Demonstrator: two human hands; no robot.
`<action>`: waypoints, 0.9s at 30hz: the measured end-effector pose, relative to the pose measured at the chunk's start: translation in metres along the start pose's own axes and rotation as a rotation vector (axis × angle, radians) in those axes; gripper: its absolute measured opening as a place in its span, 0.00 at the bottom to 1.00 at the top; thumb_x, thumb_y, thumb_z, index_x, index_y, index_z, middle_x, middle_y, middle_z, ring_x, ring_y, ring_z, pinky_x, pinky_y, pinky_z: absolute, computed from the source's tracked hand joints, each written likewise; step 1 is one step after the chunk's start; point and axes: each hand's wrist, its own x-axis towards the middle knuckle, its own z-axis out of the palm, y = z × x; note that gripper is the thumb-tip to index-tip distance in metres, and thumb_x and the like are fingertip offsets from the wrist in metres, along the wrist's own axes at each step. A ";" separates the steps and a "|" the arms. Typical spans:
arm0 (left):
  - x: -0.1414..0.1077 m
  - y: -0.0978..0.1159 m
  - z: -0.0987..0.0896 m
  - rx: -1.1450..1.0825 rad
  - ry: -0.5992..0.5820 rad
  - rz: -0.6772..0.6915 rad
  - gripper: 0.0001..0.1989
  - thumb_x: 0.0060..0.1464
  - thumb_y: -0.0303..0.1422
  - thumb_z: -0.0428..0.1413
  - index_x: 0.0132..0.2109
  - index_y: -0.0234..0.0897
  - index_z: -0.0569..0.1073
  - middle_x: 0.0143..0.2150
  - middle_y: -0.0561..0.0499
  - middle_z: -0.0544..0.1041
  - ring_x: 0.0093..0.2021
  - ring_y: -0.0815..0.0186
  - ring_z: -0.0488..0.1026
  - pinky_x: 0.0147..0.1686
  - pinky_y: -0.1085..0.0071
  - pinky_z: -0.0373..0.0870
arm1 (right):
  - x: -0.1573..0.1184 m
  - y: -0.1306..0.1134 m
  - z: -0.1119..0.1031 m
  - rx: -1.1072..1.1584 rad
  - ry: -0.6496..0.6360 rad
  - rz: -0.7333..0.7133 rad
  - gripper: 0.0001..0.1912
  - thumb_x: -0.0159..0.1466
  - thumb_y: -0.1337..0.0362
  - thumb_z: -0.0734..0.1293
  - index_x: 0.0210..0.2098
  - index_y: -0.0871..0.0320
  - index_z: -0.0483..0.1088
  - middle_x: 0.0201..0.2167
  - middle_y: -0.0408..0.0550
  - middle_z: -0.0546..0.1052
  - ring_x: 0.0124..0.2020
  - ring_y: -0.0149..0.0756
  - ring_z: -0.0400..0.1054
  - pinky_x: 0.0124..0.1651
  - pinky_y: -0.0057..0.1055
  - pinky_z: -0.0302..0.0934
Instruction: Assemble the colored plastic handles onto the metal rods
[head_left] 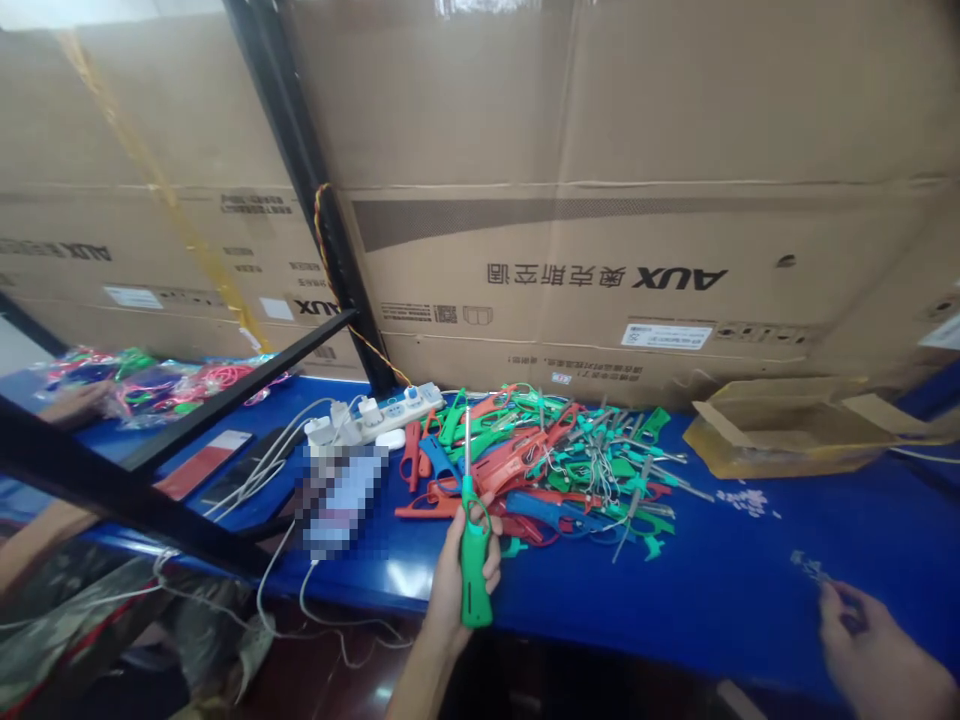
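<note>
Upright in my left hand is a green lighter with a long metal tube pointing away from me. My right hand is low at the right, its fingers closed beside small clear pieces on the blue table; what the fingers hold, if anything, is too blurred to tell. Behind my left hand lies a pile of red, green and blue lighter parts with metal tubes and wires. Small whitish pieces are scattered to the right of the pile.
An open cardboard box stands at the back right. A power strip, a phone and white cables are left of the pile. A black metal frame crosses the left side. Another person's arm shows at the far left.
</note>
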 end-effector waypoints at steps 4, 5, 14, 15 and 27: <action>0.000 0.002 0.000 -0.011 0.016 -0.015 0.21 0.60 0.39 0.58 0.57 0.32 0.72 0.35 0.51 0.73 0.18 0.75 0.60 0.11 0.80 0.60 | -0.012 -0.028 -0.018 -0.015 -0.080 0.114 0.21 0.64 0.52 0.62 0.43 0.59 0.79 0.30 0.62 0.80 0.17 0.46 0.69 0.24 0.39 0.62; 0.000 0.001 0.000 -0.009 0.012 -0.020 0.21 0.60 0.38 0.58 0.57 0.32 0.72 0.36 0.51 0.74 0.19 0.75 0.61 0.12 0.79 0.62 | -0.015 -0.033 -0.020 -0.015 -0.058 0.114 0.23 0.64 0.52 0.61 0.46 0.61 0.79 0.31 0.63 0.80 0.18 0.47 0.70 0.24 0.39 0.63; -0.002 -0.008 0.007 0.129 0.019 0.000 0.19 0.61 0.45 0.58 0.48 0.33 0.74 0.32 0.52 0.73 0.18 0.74 0.62 0.13 0.80 0.62 | -0.017 -0.054 -0.030 -0.055 -0.035 0.223 0.32 0.66 0.46 0.60 0.51 0.67 0.80 0.33 0.64 0.80 0.15 0.39 0.59 0.17 0.35 0.56; -0.001 -0.008 0.008 0.149 0.007 -0.022 0.19 0.61 0.46 0.59 0.48 0.34 0.74 0.31 0.52 0.73 0.17 0.74 0.61 0.12 0.79 0.62 | -0.016 -0.054 -0.030 -0.039 -0.037 0.217 0.31 0.66 0.46 0.61 0.51 0.66 0.80 0.36 0.64 0.80 0.15 0.38 0.58 0.17 0.35 0.56; -0.001 -0.009 0.012 0.147 0.012 0.043 0.18 0.62 0.46 0.57 0.48 0.35 0.73 0.33 0.52 0.74 0.19 0.73 0.63 0.14 0.79 0.63 | -0.019 -0.042 -0.021 -0.069 0.147 -0.003 0.19 0.68 0.52 0.62 0.28 0.56 0.76 0.33 0.60 0.75 0.25 0.46 0.69 0.22 0.36 0.62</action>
